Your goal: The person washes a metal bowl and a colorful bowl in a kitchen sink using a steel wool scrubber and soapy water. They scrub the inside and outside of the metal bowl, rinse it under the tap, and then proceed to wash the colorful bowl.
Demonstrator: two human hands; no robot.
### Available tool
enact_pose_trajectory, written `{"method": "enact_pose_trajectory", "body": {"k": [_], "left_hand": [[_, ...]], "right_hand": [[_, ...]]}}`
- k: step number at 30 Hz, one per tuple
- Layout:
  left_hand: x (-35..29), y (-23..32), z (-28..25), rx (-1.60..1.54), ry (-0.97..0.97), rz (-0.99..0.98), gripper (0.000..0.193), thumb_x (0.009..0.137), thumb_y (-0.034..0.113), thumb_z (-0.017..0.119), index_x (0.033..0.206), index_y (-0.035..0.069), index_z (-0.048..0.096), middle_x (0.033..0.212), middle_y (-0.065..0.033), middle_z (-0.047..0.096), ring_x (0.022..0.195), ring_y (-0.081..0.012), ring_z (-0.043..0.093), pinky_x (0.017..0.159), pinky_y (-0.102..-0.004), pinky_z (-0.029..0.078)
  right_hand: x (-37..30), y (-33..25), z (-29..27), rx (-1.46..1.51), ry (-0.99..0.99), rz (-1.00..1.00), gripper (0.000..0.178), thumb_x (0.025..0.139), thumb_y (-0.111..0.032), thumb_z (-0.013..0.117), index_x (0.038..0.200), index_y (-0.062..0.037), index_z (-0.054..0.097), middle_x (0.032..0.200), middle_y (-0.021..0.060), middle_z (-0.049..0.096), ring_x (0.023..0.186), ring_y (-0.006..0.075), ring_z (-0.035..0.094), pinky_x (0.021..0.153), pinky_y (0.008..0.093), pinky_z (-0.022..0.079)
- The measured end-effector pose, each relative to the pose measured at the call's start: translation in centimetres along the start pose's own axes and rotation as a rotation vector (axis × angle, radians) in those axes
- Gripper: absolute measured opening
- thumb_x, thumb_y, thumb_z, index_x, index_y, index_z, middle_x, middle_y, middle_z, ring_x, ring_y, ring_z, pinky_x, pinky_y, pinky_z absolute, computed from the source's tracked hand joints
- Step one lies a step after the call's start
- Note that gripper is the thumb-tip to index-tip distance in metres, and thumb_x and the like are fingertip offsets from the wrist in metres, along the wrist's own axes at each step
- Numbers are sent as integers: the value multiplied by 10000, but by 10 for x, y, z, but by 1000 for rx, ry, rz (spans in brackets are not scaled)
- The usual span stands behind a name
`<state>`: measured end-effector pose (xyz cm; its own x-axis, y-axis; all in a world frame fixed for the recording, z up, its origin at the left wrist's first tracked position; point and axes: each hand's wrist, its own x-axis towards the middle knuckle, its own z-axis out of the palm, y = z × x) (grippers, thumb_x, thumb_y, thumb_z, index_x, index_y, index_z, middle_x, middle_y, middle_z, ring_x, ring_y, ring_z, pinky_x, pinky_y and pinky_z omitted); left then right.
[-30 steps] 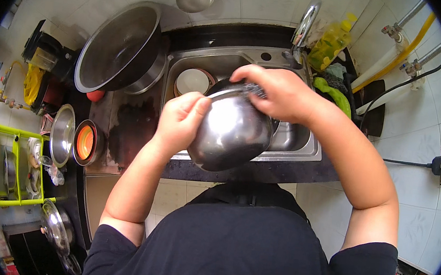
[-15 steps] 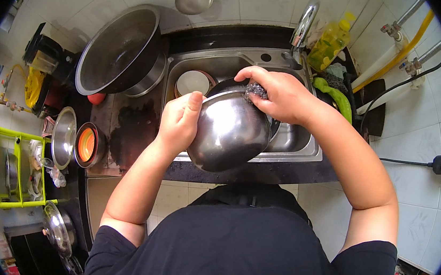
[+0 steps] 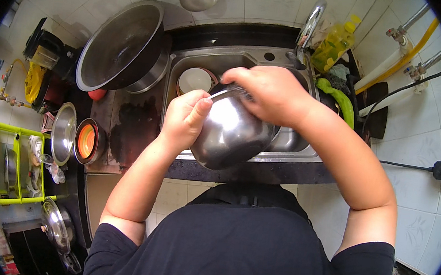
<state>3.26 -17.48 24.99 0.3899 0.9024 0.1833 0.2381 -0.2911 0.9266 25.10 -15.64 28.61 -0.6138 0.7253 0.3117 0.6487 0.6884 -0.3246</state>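
A shiny steel bowl (image 3: 231, 138) is tilted over the sink's near edge, its rounded outside toward me. My left hand (image 3: 186, 118) grips its rim at the left, thumb on the outside. My right hand (image 3: 268, 91) is closed at the far rim, pressing a steel wool scrubber (image 3: 243, 92) that is mostly covered by the fingers. Behind the bowl, the sink (image 3: 185, 61) holds a white bowl (image 3: 194, 81) and a dark pan, largely hidden.
A big dark basin (image 3: 120, 46) rests on a steel pot at the left. Nearer are a steel basin (image 3: 63, 134) and stacked orange bowls (image 3: 87, 141). The faucet (image 3: 310, 29) rises behind the sink; a yellow-green bottle (image 3: 333, 46) and a green gourd (image 3: 340, 99) lie to its right.
My right hand has slid left along the bowl's rim with the scrubber, now covering more of it. The left hand keeps its hold, and the bowl has shifted slightly.
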Motion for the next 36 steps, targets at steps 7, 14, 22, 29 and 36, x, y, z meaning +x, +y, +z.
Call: {"method": "enact_pose_trajectory", "body": {"k": [7, 14, 22, 29, 36], "left_hand": [[-7, -6, 2, 15, 60, 25, 569, 895, 546, 474, 842, -12, 571, 675, -2, 513, 652, -86, 457, 585, -240, 389], [-5, -5, 7, 129, 50, 113, 629, 886, 603, 413, 860, -3, 582, 680, -103, 561, 608, -231, 508, 604, -305, 429], [-8, -14, -3, 80, 25, 30, 604, 902, 564, 433, 842, -17, 586, 658, -55, 536, 633, -123, 501, 589, -264, 413], [-8, -10, 5, 114, 17, 43, 591, 902, 564, 435, 809, -6, 559, 664, -47, 521, 623, -129, 471, 587, -275, 401], [-9, -8, 2, 6, 23, 25, 585, 909, 558, 426, 810, -2, 567, 653, -20, 497, 632, -92, 453, 568, -250, 384]], "right_hand": [[4, 2, 5, 0, -94, 82, 356, 743, -114, 636, 1082, -141, 530, 834, 116, 640, 783, 315, 621, 661, 415, 490], [19, -33, 8, -16, -194, 14, 276, 744, -137, 598, 1013, -152, 540, 800, 88, 642, 776, 307, 621, 622, 420, 497], [-7, 14, 17, 82, 31, 23, 351, 745, -163, 633, 1074, -159, 511, 803, 118, 637, 786, 318, 618, 655, 420, 492], [4, -10, 10, -17, -97, 12, 316, 735, -159, 642, 1036, -151, 547, 823, 79, 640, 798, 284, 622, 659, 393, 506], [2, -12, 5, -22, 60, -23, 242, 754, -159, 585, 991, -153, 536, 763, 95, 642, 745, 301, 629, 609, 410, 501]]}}
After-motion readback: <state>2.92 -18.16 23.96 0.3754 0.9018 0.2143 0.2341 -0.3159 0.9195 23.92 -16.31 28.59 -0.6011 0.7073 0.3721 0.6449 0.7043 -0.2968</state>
